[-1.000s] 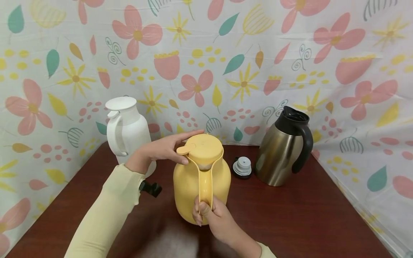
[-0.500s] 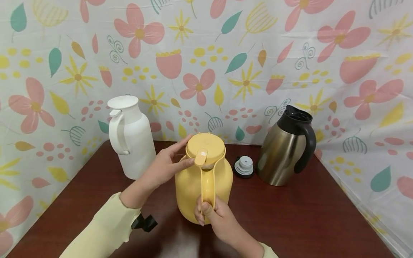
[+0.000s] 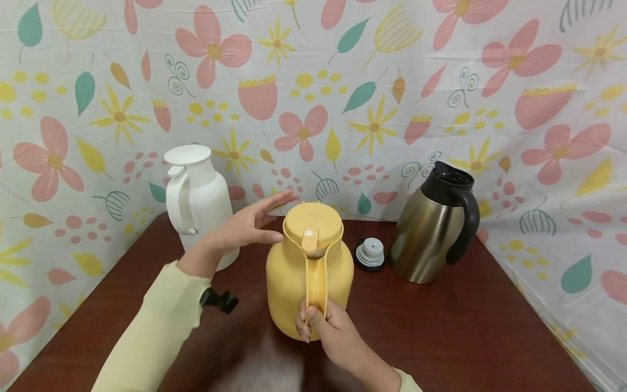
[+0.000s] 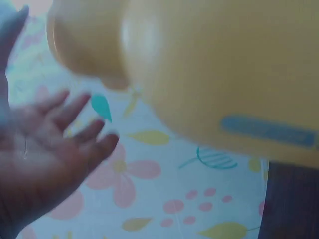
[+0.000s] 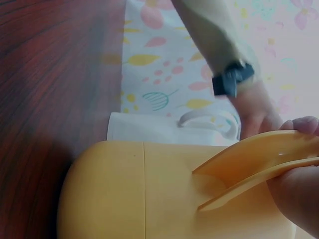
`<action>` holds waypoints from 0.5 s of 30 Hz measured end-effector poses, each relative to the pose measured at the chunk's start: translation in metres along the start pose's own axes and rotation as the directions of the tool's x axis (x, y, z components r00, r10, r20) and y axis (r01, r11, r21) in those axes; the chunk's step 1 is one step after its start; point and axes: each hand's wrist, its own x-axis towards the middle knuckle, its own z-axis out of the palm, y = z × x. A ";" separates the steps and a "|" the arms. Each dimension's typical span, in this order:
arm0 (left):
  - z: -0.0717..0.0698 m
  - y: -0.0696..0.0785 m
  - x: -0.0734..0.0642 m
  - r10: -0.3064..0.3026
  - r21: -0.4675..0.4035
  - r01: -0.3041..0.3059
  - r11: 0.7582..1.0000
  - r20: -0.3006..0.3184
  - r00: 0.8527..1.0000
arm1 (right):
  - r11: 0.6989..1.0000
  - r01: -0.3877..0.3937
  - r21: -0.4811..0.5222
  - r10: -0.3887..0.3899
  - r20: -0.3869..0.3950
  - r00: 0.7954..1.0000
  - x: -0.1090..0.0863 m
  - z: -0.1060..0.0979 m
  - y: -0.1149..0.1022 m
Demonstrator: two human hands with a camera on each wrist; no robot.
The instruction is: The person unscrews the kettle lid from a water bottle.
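Note:
A yellow thermos jug (image 3: 289, 283) stands upright in the middle of the table, its handle facing me. My right hand (image 3: 333, 332) grips the lower part of the handle (image 5: 259, 174), thumb on the near side. On top sits the round yellow lid (image 3: 323, 218), its small tab (image 3: 310, 238) in line with the handle. Just left of the lid is my left hand (image 3: 242, 226), fingers spread and holding nothing. The left wrist view shows this hand (image 4: 50, 144) apart from the jug (image 4: 199, 74), with a blue strip on the jug's side.
A white thermos jug (image 3: 206, 201) stands behind my left forearm. To the right are a steel thermos jug (image 3: 421, 234) with a black top and a grey-and-black stopper (image 3: 370, 253) on the dark wooden table (image 3: 465, 337). A floral curtain (image 3: 303, 71) hangs behind.
My left hand has turned the lid so its tab swung from the left to above the handle, then let go and drawn back left. My right hand keeps its grip.

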 end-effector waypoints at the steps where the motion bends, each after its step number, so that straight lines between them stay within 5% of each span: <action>1: -0.005 -0.003 0.006 0.012 -0.024 -0.011 1.000 0.071 0.997 | 1.000 -0.002 0.002 0.002 0.000 1.000 0.000 0.000 0.001; 4: -0.014 -0.007 0.023 0.016 -0.064 0.000 0.998 0.237 0.971 | 1.000 -0.001 0.007 0.001 0.004 1.000 -0.002 -0.001 0.001; 7: -0.014 -0.005 0.034 -0.011 -0.097 0.045 0.994 0.325 0.946 | 1.000 0.023 0.004 -0.023 0.015 1.000 -0.001 0.000 0.000; 11: -0.011 0.001 0.040 -0.028 -0.109 0.071 0.992 0.354 0.935 | 0.997 0.074 -0.001 -0.074 0.034 0.997 0.000 -0.002 0.000; 15: -0.007 0.006 0.035 -0.061 -0.050 0.079 0.996 0.293 0.954 | 0.996 0.090 0.012 -0.090 0.040 0.995 0.000 -0.003 0.001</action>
